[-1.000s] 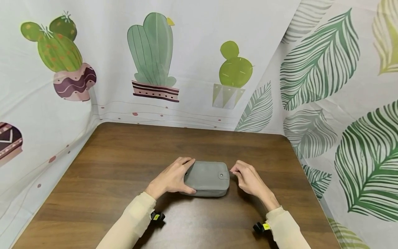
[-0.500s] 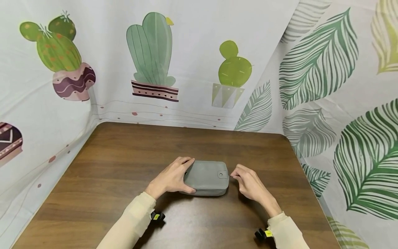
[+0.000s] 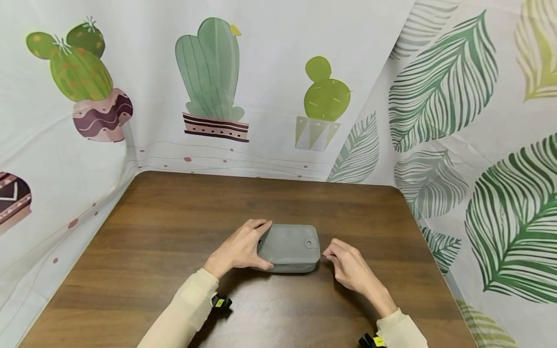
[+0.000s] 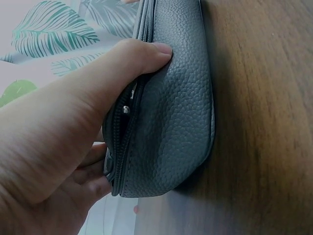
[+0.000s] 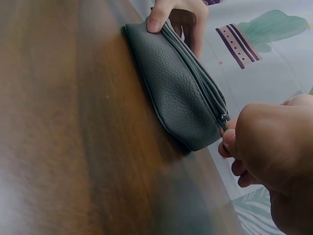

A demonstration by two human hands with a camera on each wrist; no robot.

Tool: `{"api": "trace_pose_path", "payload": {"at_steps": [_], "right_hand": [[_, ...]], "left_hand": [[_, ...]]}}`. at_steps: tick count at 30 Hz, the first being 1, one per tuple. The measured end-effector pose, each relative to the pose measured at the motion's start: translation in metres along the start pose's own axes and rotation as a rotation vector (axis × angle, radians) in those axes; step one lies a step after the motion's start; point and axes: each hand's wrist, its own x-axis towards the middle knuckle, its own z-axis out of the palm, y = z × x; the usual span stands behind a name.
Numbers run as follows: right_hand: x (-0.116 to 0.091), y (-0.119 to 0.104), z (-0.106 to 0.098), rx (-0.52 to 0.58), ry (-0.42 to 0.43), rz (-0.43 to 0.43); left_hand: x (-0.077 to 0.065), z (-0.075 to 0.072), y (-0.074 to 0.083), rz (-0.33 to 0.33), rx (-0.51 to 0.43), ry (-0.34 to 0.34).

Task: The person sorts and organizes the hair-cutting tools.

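Note:
A grey pebbled-leather zip pouch (image 3: 289,244) lies flat, with a snap tab at its right end. My left hand (image 3: 241,245) grips the pouch's left end, thumb on the near side and fingers across the top. In the left wrist view, the zip (image 4: 117,127) gapes below the thumb, and a small shiny metal piece (image 4: 126,109) shows in the gap. My right hand (image 3: 346,261) pinches the zipper pull (image 5: 223,123) at the pouch's near right corner, seen in the right wrist view. The fingertips hide most of the pull.
The pouch lies on a brown wood-grain table (image 3: 196,203). White cloth with printed cacti and leaves hangs behind the table and at both sides. A small black wrist camera (image 3: 222,302) sticks out from the left sleeve, another (image 3: 370,340) from the right sleeve.
My right hand has moved nearer to me along the pouch's right end, drawing the zipper pull round toward the near corner. My left hand keeps its grip in the same place.

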Motion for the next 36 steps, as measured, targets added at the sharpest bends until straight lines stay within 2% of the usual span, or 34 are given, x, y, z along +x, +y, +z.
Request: {"api": "trace_pose_path", "payload": {"at_steps": [9,22,31,36], "right_hand": [[-0.004,-0.009,0.001,-0.019,0.005,0.009],[-0.007,-0.02,0.001,-0.028,0.014,-0.028],[-0.011,-0.026,0.006,-0.038,0.05,-0.019],[-0.013,-0.031,0.01,-0.034,0.071,-0.018]], "left_hand": [[-0.001,-0.002,0.0,0.0,0.003,-0.007],[-0.001,-0.003,0.002,-0.002,0.016,-0.006],[-0.002,-0.002,0.003,-0.018,0.021,-0.018],[-0.002,-0.002,0.003,-0.009,0.017,0.005]]}}
